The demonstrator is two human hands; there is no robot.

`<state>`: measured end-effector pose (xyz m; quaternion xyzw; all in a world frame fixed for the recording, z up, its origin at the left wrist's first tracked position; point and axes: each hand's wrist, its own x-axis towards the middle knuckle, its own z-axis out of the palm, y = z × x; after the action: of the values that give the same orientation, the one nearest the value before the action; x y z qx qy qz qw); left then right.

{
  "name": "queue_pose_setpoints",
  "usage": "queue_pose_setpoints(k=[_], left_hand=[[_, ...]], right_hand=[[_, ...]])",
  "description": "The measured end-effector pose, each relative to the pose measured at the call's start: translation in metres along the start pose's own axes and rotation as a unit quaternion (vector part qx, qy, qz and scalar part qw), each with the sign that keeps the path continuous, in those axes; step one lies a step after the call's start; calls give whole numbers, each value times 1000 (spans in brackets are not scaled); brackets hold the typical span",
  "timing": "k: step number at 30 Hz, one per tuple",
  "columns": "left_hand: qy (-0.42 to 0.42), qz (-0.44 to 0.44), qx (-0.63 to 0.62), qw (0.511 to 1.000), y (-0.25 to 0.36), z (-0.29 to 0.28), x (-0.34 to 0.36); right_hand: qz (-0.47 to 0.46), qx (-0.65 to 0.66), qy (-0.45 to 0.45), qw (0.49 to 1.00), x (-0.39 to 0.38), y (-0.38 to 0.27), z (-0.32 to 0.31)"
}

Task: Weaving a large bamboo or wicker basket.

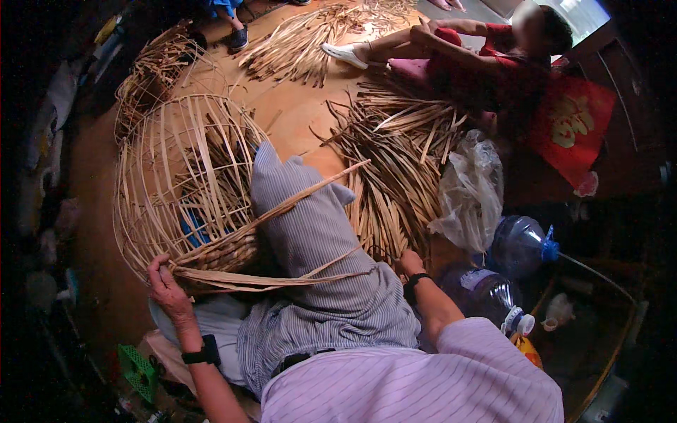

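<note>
A half-woven basket point(190, 166) of pale dried strips lies to my left, its open ribs arching upward and its tight weave toward me. My left hand point(171, 287) is at its near edge, fingers bent in around the ends of several loose flat strips point(240, 280). These strips fan right across my lap, and a longer one point(303, 194) slants over my striped trouser leg. On my right, my right hand point(410, 264) is closed at the near end of a large pile of dried strips point(395, 183). What its fingers hold is hidden.
A person in red point(486, 56) sits at the far right beyond the pile. A clear plastic bag point(471, 187) and large plastic bottles point(486, 292) stand right of my right hand. Another strip heap point(296, 46) lies far off. A green plastic basket point(137, 372) sits at lower left.
</note>
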<state>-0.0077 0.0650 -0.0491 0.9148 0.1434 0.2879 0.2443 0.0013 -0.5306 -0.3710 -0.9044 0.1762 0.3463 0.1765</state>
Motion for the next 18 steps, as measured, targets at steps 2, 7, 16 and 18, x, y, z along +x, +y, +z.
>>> queue_pose_setpoints(k=[2,7,16,18], left_hand=[[0,0,0,1000,1,-1,0],[14,7,6,1000,-7,-1,-3],[-21,-39,-39,998,16,-2,-5],[-34,-36,-35,998,17,2,-1]], right_hand=[[-28,-28,3,999,1,0,-2],[-88,-18,145,985,27,35,-5],[-169,117,307,929,3,-8,-120],[-196,235,319,897,13,-2,-132]])
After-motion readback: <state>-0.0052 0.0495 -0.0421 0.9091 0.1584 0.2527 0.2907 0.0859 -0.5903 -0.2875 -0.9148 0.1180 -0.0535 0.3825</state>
